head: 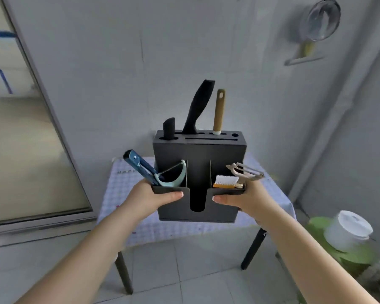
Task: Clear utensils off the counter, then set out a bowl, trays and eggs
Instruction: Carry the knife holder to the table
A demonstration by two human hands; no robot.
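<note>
A: Hands — left hand [150,197] and right hand [242,199] — each grasp a front corner of the dark utensil holder [199,172], carried in the air above the small table [140,229].

B: Best to keep it level, I'd judge; the knives [198,108] stand tall and loose peelers could spill.

A: Checked cloth below, grey walls, tiled floor [184,270], a strainer [321,19] hanging.

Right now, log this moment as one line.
both hands grip utensil holder | left hand | right hand | held above small table | knives slotted
</note>
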